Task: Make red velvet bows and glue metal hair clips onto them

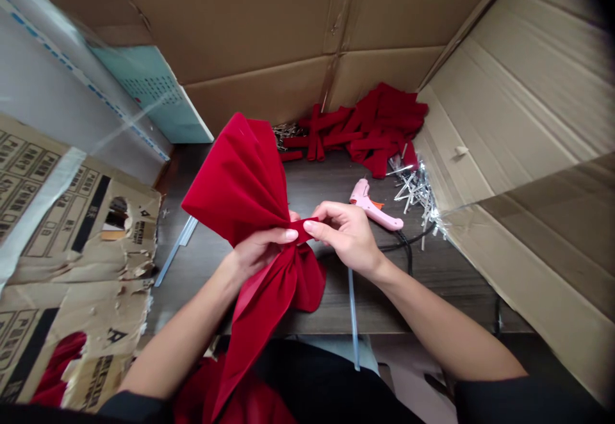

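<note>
A large red velvet bow (pixel 243 180) is held above a dark wooden table (pixel 327 187), its fan spreading up and left, its tails hanging toward my lap. My left hand (pixel 259 251) is closed round the gathered middle of the bow. My right hand (pixel 343 232) pinches a narrow red fabric strip (pixel 303 227) that lies across that middle. Both hands touch at the bow's centre.
A pink glue gun (pixel 375 207) lies right of my hands, its black cord trailing off. A pile of red fabric strips (pixel 369 126) sits at the back. Clear glue sticks (pixel 418 190) lie by the right cardboard wall (pixel 519 104). A torn carton (pixel 72 270) stands left. One glue stick (pixel 353 315) lies near the table's edge.
</note>
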`<state>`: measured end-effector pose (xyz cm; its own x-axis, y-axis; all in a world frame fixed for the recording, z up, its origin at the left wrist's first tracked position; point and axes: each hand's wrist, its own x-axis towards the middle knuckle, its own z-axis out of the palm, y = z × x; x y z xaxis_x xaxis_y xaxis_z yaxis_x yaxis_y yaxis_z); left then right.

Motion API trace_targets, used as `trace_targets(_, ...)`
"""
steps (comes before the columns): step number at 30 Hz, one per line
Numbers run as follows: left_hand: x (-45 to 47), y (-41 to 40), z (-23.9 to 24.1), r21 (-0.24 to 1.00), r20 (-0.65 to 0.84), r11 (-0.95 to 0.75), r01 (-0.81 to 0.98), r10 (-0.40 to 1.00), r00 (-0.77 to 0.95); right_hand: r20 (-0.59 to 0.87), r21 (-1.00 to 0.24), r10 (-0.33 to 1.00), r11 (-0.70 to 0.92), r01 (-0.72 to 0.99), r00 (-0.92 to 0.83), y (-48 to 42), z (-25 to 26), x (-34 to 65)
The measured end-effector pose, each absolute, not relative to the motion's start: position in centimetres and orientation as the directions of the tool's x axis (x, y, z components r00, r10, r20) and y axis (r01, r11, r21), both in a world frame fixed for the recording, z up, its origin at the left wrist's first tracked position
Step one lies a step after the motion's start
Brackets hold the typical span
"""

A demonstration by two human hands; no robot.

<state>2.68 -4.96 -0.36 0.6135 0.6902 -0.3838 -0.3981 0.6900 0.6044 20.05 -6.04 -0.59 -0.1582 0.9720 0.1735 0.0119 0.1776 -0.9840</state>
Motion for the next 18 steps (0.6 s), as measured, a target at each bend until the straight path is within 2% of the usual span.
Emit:
trace_targets(8,2.1,-4.8,-1.4,0.676,-0.304,0.624,-0.391,0.720,0.624,0.164,-0.986,0.978,0.164,-0.008,-0.128,-6.0,-0.9,19.6)
trace_targets(13,1.8,-4.4,-1.8,0.725,-0.296,0.587,-0.362,0.739,0.606,0.109,-0.994,0.987,0.107,-0.026,-0.116,-5.7,-1.5,19.6)
trace_targets(18,2.2,-4.3,-1.4,0.815,-0.240,0.481,-0.324,0.788,0.567,0.109,-0.993,0.987,0.104,-0.052,-0.114,-5.4,-1.6,19.8)
